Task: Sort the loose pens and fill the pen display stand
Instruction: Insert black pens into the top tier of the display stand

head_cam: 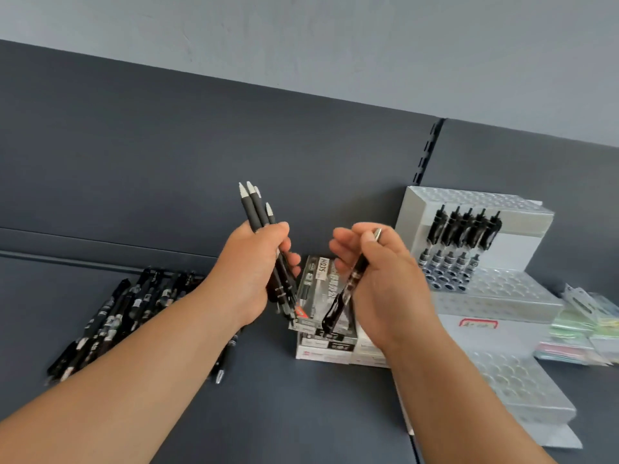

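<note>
Head view: my left hand [254, 272] is wrapped round a bundle [256, 212] of about four matte black pens, pale tips up, fingers curled across their lower barrels. My right hand [382, 276] pinches a single pen [350, 286], glossy with a metal end by the thumb and its clip end hanging down over the boxes [313, 286]. Both hands hover above the shelf [301, 413], near each other but apart. The loose pile [110, 316] lies on the shelf to the left. The stand [522, 296] is to the right, and a row of five pens [464, 236] stands in its holes. I judge these pens light and stiff, so weight is no worry, but slip is. The matte barrels should grip well, yet a bundle held low may fan out or let one slide. I would keep the fingers closer to the middle. The glossy pen looks slicker, and I would hold it on the upper barrel, leaving the lower end free to find a hole. The stand looks like thin plastic and may shift if a pen is pushed in at an angle. Some packets [582, 333] lie beyond it.
</note>
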Demonstrator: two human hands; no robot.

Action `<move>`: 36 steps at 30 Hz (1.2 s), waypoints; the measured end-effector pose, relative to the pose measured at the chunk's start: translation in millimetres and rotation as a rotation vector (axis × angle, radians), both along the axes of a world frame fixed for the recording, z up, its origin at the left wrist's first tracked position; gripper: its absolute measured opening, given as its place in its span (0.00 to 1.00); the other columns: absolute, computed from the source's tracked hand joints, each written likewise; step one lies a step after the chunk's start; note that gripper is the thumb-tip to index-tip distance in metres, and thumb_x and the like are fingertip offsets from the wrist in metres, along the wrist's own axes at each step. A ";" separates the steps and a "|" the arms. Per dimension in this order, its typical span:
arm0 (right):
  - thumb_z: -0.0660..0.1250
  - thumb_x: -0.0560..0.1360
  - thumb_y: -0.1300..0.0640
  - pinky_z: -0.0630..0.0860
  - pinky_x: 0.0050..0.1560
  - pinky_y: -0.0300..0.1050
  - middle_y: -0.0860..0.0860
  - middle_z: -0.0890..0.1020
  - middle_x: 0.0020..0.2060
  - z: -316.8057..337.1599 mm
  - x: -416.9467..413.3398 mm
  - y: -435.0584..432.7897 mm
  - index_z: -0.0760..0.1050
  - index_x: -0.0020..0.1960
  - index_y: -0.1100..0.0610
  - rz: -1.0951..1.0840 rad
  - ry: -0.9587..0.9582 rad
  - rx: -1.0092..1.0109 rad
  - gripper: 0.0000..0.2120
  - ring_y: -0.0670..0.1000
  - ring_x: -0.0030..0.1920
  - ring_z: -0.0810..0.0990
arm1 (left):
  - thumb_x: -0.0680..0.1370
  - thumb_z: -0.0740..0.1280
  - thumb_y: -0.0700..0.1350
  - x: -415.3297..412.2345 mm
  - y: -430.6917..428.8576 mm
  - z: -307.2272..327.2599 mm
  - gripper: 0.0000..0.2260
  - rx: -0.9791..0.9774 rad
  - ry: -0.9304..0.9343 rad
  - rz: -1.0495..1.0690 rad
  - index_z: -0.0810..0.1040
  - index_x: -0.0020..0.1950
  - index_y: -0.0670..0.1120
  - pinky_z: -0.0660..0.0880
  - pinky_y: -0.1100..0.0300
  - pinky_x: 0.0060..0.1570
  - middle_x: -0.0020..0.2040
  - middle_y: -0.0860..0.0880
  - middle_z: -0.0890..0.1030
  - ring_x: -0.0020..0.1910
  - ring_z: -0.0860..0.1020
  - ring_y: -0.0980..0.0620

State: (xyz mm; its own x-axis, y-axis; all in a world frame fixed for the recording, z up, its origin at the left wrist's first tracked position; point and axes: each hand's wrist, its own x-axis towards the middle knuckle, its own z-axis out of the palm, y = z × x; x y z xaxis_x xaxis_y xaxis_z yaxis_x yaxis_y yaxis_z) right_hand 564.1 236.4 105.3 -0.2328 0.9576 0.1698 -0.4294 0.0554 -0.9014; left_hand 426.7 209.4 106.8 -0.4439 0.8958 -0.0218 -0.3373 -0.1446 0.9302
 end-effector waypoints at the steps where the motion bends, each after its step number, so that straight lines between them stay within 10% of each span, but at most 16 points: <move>1: 0.54 0.82 0.62 0.71 0.56 0.48 0.51 0.83 0.42 6.0 11.1 3.9 0.74 0.44 0.53 0.029 0.057 -0.014 0.13 0.51 0.47 0.81 | 0.78 0.64 0.42 8.9 0.7 -0.7 0.07 -0.019 0.081 -0.024 0.70 0.41 0.46 0.74 0.56 0.33 0.32 0.50 0.72 0.27 0.74 0.52; 19: 0.53 0.82 0.61 0.76 0.58 0.53 0.51 0.81 0.40 33.2 162.9 47.4 0.73 0.46 0.56 0.120 0.484 -0.056 0.11 0.52 0.46 0.82 | 0.73 0.70 0.38 148.6 4.9 10.3 0.08 -0.068 0.407 -0.306 0.77 0.51 0.42 0.71 0.61 0.26 0.42 0.40 0.83 0.26 0.71 0.53; 26: 0.63 0.77 0.63 0.75 0.49 0.44 0.51 0.81 0.38 23.8 229.4 67.7 0.75 0.41 0.57 0.028 -0.105 0.034 0.08 0.49 0.41 0.78 | 0.75 0.69 0.38 184.5 22.3 22.9 0.04 0.019 0.249 -0.089 0.79 0.49 0.43 0.72 0.60 0.26 0.37 0.47 0.81 0.26 0.72 0.55; 31: 0.70 0.73 0.58 0.73 0.36 0.34 0.47 0.83 0.36 35.6 253.1 72.9 0.80 0.41 0.52 -0.096 -0.808 0.366 0.03 0.44 0.35 0.77 | 0.74 0.69 0.40 199.1 30.0 29.3 0.03 0.059 0.406 -0.021 0.79 0.47 0.44 0.73 0.59 0.28 0.38 0.47 0.80 0.27 0.73 0.54; 36: 0.68 0.75 0.53 0.72 0.38 0.27 0.41 0.81 0.37 54.9 240.9 67.6 0.80 0.48 0.46 -0.023 -1.002 0.708 0.04 0.39 0.38 0.78 | 0.75 0.69 0.42 214.8 33.3 39.5 0.02 0.141 0.625 -0.038 0.79 0.47 0.46 0.74 0.60 0.31 0.35 0.46 0.79 0.28 0.74 0.53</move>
